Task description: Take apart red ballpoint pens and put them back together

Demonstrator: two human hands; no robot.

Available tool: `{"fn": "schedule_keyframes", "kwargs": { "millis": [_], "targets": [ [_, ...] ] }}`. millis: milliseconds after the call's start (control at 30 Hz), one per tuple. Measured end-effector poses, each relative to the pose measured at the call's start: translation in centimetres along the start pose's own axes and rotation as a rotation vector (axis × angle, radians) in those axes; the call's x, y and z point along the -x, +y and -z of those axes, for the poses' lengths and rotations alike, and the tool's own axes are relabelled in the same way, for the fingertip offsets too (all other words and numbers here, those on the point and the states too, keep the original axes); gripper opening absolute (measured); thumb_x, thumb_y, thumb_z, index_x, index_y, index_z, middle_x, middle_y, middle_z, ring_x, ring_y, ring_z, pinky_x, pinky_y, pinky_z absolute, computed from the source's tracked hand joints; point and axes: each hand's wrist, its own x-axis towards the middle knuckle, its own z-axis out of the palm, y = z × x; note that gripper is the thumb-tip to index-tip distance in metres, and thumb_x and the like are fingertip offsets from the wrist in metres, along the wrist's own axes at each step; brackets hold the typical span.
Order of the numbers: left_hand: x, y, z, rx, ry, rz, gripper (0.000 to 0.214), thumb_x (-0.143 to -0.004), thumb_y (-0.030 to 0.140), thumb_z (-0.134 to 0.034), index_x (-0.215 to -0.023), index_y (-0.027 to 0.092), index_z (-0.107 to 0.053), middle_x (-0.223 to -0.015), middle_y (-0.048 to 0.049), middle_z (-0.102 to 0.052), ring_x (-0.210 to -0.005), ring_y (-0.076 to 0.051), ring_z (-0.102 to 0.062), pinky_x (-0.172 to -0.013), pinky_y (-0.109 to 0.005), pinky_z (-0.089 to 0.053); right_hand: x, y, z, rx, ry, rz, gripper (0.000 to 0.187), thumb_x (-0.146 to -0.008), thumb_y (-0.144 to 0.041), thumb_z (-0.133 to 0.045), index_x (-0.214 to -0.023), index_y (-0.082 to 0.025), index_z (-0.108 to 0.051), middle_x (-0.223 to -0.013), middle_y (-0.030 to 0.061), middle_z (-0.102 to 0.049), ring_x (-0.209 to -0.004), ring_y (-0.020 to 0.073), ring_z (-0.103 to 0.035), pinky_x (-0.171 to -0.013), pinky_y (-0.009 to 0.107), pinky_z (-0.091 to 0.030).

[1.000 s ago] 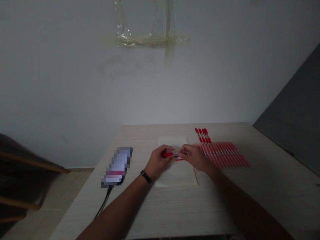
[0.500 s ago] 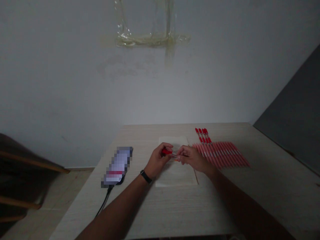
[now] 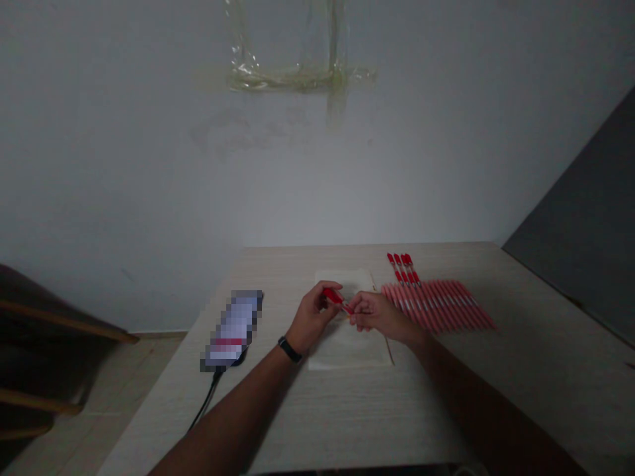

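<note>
Between my two hands is a red pen [image 3: 333,295], tilted down to the right, above a pale sheet [image 3: 347,350]. My left hand [image 3: 316,311] is closed on its thick red end. The fingertips of my right hand [image 3: 372,311] pinch the pen's other end, where a small red part shows; the tip is hidden by the fingers. A small orange spot shows just below the right fingertips, too small to name. To the right of my right hand lie several pink-red pens [image 3: 441,307] in a tight row. Behind them are several short red pens with clear middles [image 3: 404,270].
A phone [image 3: 233,330] with a black cable [image 3: 206,400] lies at the left of the table [image 3: 292,423]. A thin reddish-brown strip [image 3: 389,350] runs along the sheet's right edge. A wall stands behind the table, and wooden bars [image 3: 64,320] are at the far left.
The pen has tilted, its right end now lower, and a red part shows by my right fingertips where a pale metallic piece showed before. Both hands stay nearly in place.
</note>
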Motion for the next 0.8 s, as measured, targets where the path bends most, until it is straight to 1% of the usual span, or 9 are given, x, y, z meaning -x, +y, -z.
{"fn": "schedule_keyframes", "kwargs": {
  "millis": [167, 333, 467, 633, 800],
  "targets": [
    [0.0, 0.1, 0.1, -0.015, 0.023, -0.010, 0.032, -0.088, 0.028, -0.072, -0.117, 0.018, -0.062, -0.095, -0.0046, -0.067, -0.083, -0.016, -0.061, -0.077, -0.028, -0.047, -0.1, 0.2, 0.1, 0.002, 0.007, 0.007, 0.029, -0.076, -0.033, -0.080, -0.093, -0.018, -0.062, -0.073, -0.0020, -0.065, -0.062, 0.0126, -0.062, -0.058, 0.026, -0.046],
    [0.0, 0.2, 0.2, -0.023, 0.039, -0.009, 0.032, -0.088, 0.028, -0.072, -0.117, 0.018, -0.062, -0.095, -0.0044, -0.067, -0.083, -0.016, -0.061, -0.077, -0.028, -0.047, 0.0, 0.2, 0.2, 0.025, 0.016, 0.014, 0.027, -0.079, -0.034, -0.077, -0.094, -0.018, -0.062, -0.075, -0.0004, -0.067, -0.062, 0.0120, -0.061, -0.055, 0.024, -0.044],
    [0.0, 0.2, 0.2, -0.001, 0.044, -0.010, 0.032, -0.088, 0.031, -0.072, -0.116, 0.018, -0.063, -0.094, -0.0044, -0.067, -0.082, -0.016, -0.061, -0.076, -0.028, -0.047, -0.1, 0.2, 0.2, 0.044, 0.010, 0.038, 0.028, -0.083, -0.040, -0.073, -0.095, -0.017, -0.063, -0.079, 0.0018, -0.069, -0.063, 0.0120, -0.061, -0.056, 0.025, -0.044],
    [0.0, 0.1, 0.2, -0.002, 0.049, -0.024, 0.031, -0.089, 0.031, -0.072, -0.116, 0.019, -0.064, -0.095, -0.0047, -0.067, -0.083, -0.016, -0.061, -0.077, -0.028, -0.047, -0.4, 0.8, 0.4, 0.083, 0.020, 0.060, 0.029, -0.085, -0.045, -0.072, -0.090, -0.017, -0.064, -0.078, 0.0016, -0.067, -0.062, 0.0119, -0.060, -0.058, 0.026, -0.046],
    [0.1, 0.1, 0.2, 0.008, 0.052, -0.009, 0.031, -0.088, 0.032, -0.072, -0.115, 0.019, -0.064, -0.093, -0.0047, -0.068, -0.082, -0.016, -0.061, -0.076, -0.028, -0.047, -0.5, 1.0, 0.4, 0.080, 0.039, 0.102, 0.027, -0.086, -0.043, -0.072, -0.088, -0.018, -0.065, -0.078, 0.0015, -0.066, -0.064, 0.0129, -0.060, -0.059, 0.026, -0.046]
  ]
}}
